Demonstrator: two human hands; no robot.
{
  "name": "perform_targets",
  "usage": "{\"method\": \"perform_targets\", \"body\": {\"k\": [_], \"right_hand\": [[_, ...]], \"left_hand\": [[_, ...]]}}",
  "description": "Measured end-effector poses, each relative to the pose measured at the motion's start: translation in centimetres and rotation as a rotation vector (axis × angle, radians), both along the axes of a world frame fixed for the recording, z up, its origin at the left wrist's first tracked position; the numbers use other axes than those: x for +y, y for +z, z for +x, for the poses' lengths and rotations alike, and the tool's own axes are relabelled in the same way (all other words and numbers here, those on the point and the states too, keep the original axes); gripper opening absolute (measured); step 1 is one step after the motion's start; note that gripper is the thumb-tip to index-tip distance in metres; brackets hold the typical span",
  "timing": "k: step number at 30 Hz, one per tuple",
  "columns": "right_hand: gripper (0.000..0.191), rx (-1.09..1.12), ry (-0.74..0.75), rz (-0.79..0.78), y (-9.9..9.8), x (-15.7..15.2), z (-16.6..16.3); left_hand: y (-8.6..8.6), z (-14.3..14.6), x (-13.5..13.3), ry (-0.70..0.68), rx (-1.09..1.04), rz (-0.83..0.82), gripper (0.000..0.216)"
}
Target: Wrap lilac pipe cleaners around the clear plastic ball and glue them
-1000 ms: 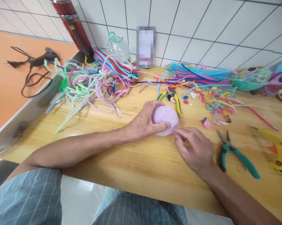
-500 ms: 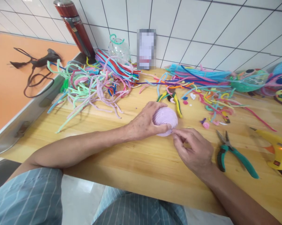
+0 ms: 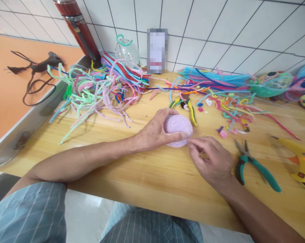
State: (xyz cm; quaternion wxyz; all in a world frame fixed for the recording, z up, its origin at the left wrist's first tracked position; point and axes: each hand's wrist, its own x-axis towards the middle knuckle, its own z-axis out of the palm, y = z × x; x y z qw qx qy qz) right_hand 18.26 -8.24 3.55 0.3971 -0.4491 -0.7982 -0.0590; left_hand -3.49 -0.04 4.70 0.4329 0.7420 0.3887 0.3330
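My left hand point(image 3: 156, 131) is wrapped around a lilac ball point(image 3: 178, 124) coiled from fuzzy pipe cleaner, its thumb pressing across the lower side. At the ball's right edge, my right hand point(image 3: 211, 160) pinches what looks like the end of the lilac pipe cleaner; the fingertips mostly cover it. Just behind the ball lie yellow-and-green pliers point(image 3: 193, 114), partly hidden. Teal-handled long-nose pliers point(image 3: 256, 167) rest with their handles spread, to the right of my right hand.
Loose pipe cleaners point(image 3: 101, 92) are heaped at the back left, with a blue bundle point(image 3: 215, 78) at the back right. A yellow glue gun point(image 3: 300, 157) lies far right. A phone point(image 3: 157, 50), a red flask point(image 3: 77, 30) and a clear ball point(image 3: 127, 52) stand along the tiled wall.
My right hand has shifted very slightly to the right, still pinching at the ball's edge. The left hand's hold on the ball is unchanged. The camera view has moved a little.
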Motion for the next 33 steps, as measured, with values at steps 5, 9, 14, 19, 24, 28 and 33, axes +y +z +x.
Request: {"method": "perform_targets", "body": {"k": [5, 9, 14, 19, 24, 28, 33], "right_hand": [[0.026, -0.003, 0.005, 0.009, -0.1, 0.1, 0.2], [0.025, -0.006, -0.005, 0.014, -0.2, 0.3, 0.2], [0.027, 0.006, -0.006, 0.013, -0.2, 0.3, 0.3], [0.028, 0.005, -0.004, 0.01, -0.3, 0.2, 0.3], [0.029, 0.011, -0.009, 0.001, -0.3, 0.2, 0.2], [0.026, 0.008, -0.013, 0.014, -0.1, 0.2, 0.2], [0.034, 0.088, -0.052, -0.006, -0.1, 0.2, 0.3]], "left_hand": [[-0.3, 0.0, -0.1, 0.021, -0.028, -0.03, 0.062], [-0.7, 0.1, -0.2, 0.027, -0.019, 0.047, 0.067], [-0.6, 0.0, -0.3, 0.012, 0.01, 0.055, 0.063], [0.5, -0.3, 0.2, -0.052, 0.036, -0.002, 0.06], [1.0, -0.5, 0.6, -0.112, 0.045, -0.047, 0.063], [0.4, -0.4, 0.8, -0.099, 0.061, 0.035, 0.064], [0.1, -0.3, 0.8, -0.077, 0.045, 0.043, 0.061]]}}
